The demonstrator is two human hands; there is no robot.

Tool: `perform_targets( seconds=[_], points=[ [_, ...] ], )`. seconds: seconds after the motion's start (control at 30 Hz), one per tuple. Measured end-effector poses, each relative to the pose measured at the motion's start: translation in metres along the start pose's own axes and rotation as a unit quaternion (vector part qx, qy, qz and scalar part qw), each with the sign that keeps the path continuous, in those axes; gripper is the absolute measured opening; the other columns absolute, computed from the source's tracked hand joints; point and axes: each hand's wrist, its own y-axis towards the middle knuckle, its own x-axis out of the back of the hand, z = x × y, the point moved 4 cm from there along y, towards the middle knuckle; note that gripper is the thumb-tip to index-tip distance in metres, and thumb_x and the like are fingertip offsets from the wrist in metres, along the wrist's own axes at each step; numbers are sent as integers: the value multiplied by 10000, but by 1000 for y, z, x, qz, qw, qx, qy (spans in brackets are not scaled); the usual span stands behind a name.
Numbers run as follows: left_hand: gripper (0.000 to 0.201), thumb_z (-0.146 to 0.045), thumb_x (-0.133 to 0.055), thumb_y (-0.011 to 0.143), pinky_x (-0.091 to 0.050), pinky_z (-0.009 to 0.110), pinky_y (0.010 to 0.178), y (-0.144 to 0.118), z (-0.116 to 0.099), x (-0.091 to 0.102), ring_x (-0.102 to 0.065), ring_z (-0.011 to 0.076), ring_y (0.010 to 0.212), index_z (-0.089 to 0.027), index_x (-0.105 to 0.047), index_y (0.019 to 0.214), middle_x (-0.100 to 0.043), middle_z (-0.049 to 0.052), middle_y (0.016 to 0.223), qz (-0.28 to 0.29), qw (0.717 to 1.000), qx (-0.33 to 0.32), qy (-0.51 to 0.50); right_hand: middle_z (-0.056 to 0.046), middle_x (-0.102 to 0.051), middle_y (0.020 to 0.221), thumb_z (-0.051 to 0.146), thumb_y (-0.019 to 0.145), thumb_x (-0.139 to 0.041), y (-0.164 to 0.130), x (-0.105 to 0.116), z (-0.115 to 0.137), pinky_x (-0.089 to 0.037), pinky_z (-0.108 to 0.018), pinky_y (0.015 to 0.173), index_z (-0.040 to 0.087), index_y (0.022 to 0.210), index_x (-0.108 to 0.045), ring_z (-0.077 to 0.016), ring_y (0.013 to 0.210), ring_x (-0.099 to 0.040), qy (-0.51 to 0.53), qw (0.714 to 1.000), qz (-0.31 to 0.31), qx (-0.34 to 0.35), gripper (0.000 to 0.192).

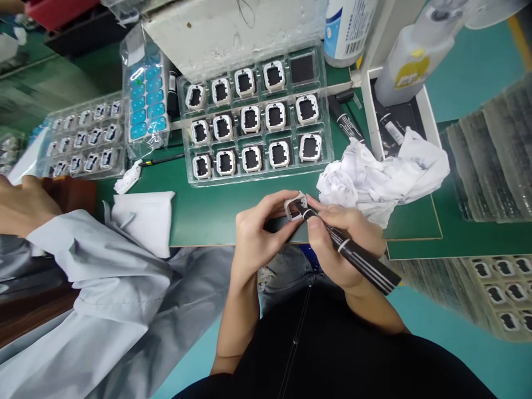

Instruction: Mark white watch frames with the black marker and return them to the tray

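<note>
Between the thumb and fingers of my left hand [260, 235] is a small white watch-case frame [290, 209], tilted so its opening faces my right. My right hand [343, 241] grips a black marker pen [366, 263], whose tip end reaches into the frame's opening; the exact contact point is too small to make out. Both hands meet just above the table's front edge. Beyond them lies a clear plastic tray [260, 178] with rows of similar white frames, and its top right compartment holds no frame.
A crumpled white cloth [374, 177] lies right of my hands, near a white box [421, 105] with a bottle [415, 64]. More markers [344, 119] lie behind. At left are a co-worker's sleeve [108, 271], a folded white cloth [143, 219] and another tray [83, 138]. Stacked trays [494, 149] stand right.
</note>
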Motion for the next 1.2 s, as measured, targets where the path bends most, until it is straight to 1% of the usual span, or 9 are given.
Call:
perform_targets(
  seconds=[0.1,0.3,0.4,0.5,0.6,0.73,0.93,1.07,1.2],
  points=[
    [421,-304,-996,988,-792,305,1027,4,1,0,-939,223,1066,-217,-841,1370,-928,67,1244,12,998,18,-53,6,-874,936,164,1054,-800,0,3,0,-799,-354,829,255,1032,-731,-279,952,-930,48,998,-38,13,116],
    [484,-336,-1041,945,-797,305,1003,5,4,1,-941,231,1034,-210,-840,1366,-934,69,1186,18,995,37,-89,-8,-883,989,144,1034,-823,-1,1,1,-779,-321,825,254,1040,-744,-300,1030,-930,41,998,-36,9,135],
    [469,-315,-1028,962,-785,293,1038,5,5,1,-938,225,1081,-222,-840,1382,-932,66,1232,21,995,30,-93,-20,-894,1033,122,1019,-827,-1,1,3,-793,-333,871,250,1072,-741,-300,1027,-930,35,999,-35,18,163],
    [440,-270,-1009,980,-772,282,1074,4,4,1,-935,215,1119,-237,-843,1387,-928,57,1276,18,996,21,-89,-17,-888,1011,86,998,-834,0,1,4,-805,-334,876,243,1097,-747,-303,1027,-930,26,998,-29,41,205],
    [424,-254,-1005,981,-770,285,1088,2,2,2,-934,211,1119,-239,-848,1375,-930,51,1267,10,997,20,-74,-11,-879,979,73,986,-825,0,2,5,-821,-362,881,235,1112,-765,-296,970,-931,29,997,-29,64,213],
    [422,-315,-1010,980,-782,317,1079,1,3,2,-935,230,1116,-225,-850,1360,-930,69,1264,4,998,32,-57,5,-862,948,83,988,-814,1,1,5,-829,-373,882,244,1101,-775,-290,960,-930,18,997,-34,69,201],
    [543,-359,-1098,877,-798,308,994,5,3,2,-940,236,1029,-222,-849,1340,-938,70,1155,15,992,63,-112,44,-807,858,86,990,-777,5,1,5,-836,-411,943,249,1123,-760,-236,792,-888,51,992,-48,103,212],
    [568,-368,-1120,840,-800,310,962,6,1,2,-937,242,1014,-210,-852,1315,-936,81,1141,22,990,64,-121,38,-794,874,95,1008,-780,2,3,2,-839,-471,968,235,1166,-741,-230,795,-873,85,992,-38,90,214],
    [559,-393,-1103,857,-800,327,953,7,3,2,-932,245,1011,-217,-848,1321,-932,88,1147,24,992,68,-99,44,-776,861,118,1033,-755,0,2,2,-848,-506,947,275,1178,-741,-236,781,-865,81,993,-45,74,214]
  ],
)
